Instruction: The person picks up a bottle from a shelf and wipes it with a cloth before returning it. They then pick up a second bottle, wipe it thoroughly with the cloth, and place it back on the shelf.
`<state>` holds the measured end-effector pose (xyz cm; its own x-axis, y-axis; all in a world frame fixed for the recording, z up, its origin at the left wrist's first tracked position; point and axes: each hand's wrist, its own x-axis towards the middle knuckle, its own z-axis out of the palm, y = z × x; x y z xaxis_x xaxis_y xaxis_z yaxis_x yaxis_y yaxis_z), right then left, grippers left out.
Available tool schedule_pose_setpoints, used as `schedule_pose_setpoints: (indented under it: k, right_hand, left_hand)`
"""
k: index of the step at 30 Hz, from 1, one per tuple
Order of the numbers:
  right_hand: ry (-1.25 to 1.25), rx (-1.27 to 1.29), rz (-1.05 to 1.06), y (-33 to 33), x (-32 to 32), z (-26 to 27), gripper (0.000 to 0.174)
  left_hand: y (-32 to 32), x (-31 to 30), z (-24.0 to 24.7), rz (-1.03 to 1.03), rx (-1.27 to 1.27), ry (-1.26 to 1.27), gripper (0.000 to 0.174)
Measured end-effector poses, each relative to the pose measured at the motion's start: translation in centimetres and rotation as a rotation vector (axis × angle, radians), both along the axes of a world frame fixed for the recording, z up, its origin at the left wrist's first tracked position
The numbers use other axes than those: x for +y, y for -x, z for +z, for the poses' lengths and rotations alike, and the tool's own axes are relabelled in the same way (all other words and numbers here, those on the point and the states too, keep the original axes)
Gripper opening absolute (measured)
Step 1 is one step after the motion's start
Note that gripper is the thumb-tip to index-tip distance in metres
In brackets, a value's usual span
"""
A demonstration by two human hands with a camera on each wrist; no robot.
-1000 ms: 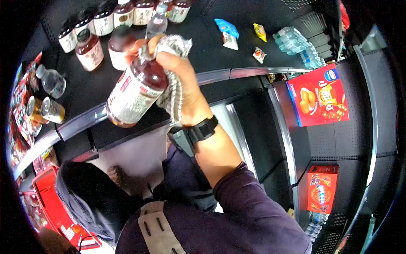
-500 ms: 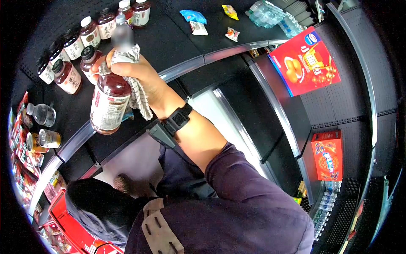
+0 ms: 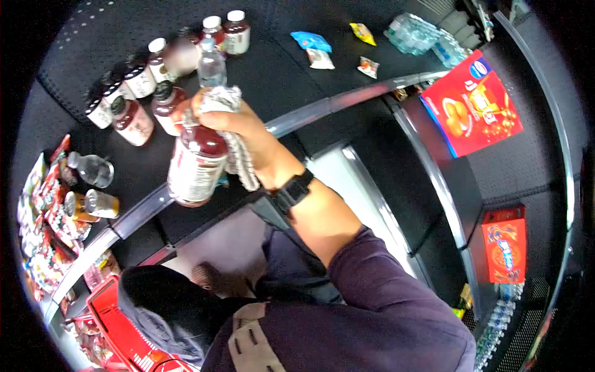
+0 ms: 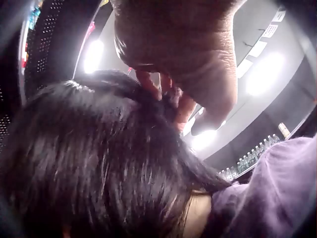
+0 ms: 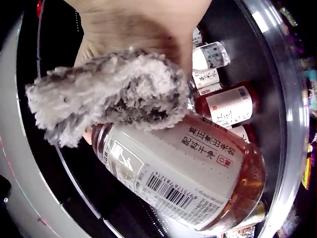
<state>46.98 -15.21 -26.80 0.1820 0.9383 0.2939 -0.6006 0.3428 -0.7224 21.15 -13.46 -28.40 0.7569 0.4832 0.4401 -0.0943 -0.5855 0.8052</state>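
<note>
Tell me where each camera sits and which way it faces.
Head: worn on the person's head, looking forward and down at a dark shelf; it shows the right hand, forearm and purple top.

Left wrist: on that wrist, looking along the left hand at dark hair, with lights beyond; part of the purple top shows.

Right wrist: on that wrist, looking past the palm at a bottle and fluffy cloth.

Head and right wrist share that bottle, cloth and hand.

A: Light sources?
B: Left wrist view: oblong white lamps [image 4: 266, 74], blown out.
A: Defects?
B: Head view: glare along curved silver shelf edging [image 3: 300, 118]; round blurred patch [image 3: 181, 57]; lines bowed, corners black.
</note>
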Motion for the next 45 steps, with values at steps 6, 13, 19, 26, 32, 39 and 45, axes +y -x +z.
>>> schedule_pose_setpoints:
  k: [6,13,19,26,32,39,45]
  right_hand:
    - [0.007,0.001,0.008,0.3,0.0,0.3,0.03]
    - [0.056,-0.001,0.002,0.3,0.0,0.5,0.03]
    - [0.041,0.015,0.055,0.4,-0.2,0.6,0.033]
    - [0.036,0.078,0.035,0.7,-0.2,0.4,0.033]
    - [0.022,0.063,0.043,0.6,-0.2,0.4,0.032]
    - [-0.012,0.046,0.006,1.2,-0.4,1.3,0.029]
    - [0.005,0.03,0.037,0.9,-0.1,0.5,0.029]
  left_hand:
    - [2.6,1.9,7.7,-0.031,-0.183,-0.206,0.061]
    - [3.4,2.0,12.7,-0.093,-0.309,-0.346,0.061]
    - [4.0,2.3,13.8,-0.081,-0.359,-0.402,0.062]
    - [7.5,0.7,18.9,-0.094,-0.56,-0.518,0.062]
    - [9.9,-1.0,23.3,-0.145,-0.783,-0.614,0.063]
    - [12.6,-2.1,25.8,-0.131,-0.897,-0.727,0.063]
    - [12.2,-3.3,24.9,-0.102,-0.869,-0.717,0.064]
